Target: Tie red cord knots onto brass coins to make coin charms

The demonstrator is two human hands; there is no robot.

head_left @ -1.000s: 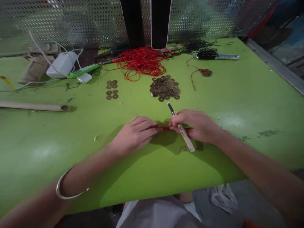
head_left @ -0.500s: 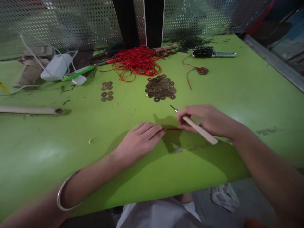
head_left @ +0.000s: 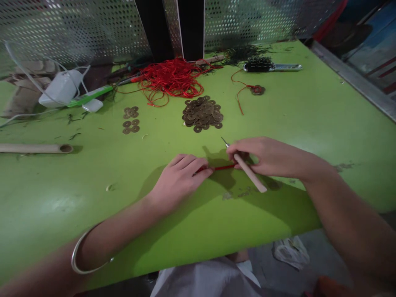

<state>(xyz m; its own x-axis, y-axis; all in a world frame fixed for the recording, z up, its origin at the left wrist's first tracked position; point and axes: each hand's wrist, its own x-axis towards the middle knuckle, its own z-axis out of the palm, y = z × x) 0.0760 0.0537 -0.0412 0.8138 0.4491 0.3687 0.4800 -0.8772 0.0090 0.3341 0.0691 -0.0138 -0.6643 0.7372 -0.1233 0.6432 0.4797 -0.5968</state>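
A short length of red cord (head_left: 224, 167) is stretched between my two hands just above the green table. My left hand (head_left: 182, 177), closed, pinches its left end between thumb and fingers. My right hand (head_left: 262, 156) is closed too, holding the other end at the fingertips. Across that same hand lies an awl-like tool (head_left: 251, 173) with a pale wooden handle and a thin metal tip pointing away from me; the tip's exact shape is too small to tell. Beyond my hands sits a heap of holed coins (head_left: 202, 113).
Several coins (head_left: 131, 119) lie in two small groups at left. Farther back are a tangle of red cord (head_left: 173, 77), a hairbrush (head_left: 272, 67) and a coin piece tied with red cord (head_left: 257, 89). A bamboo tube (head_left: 34, 148), white adapter (head_left: 62, 88) and green-handled item (head_left: 89, 96) occupy the left.
The view has shifted, so the table's things appear farther left. The tool's handle has swung slightly more toward me. Both hands keep their hold on the red cord.
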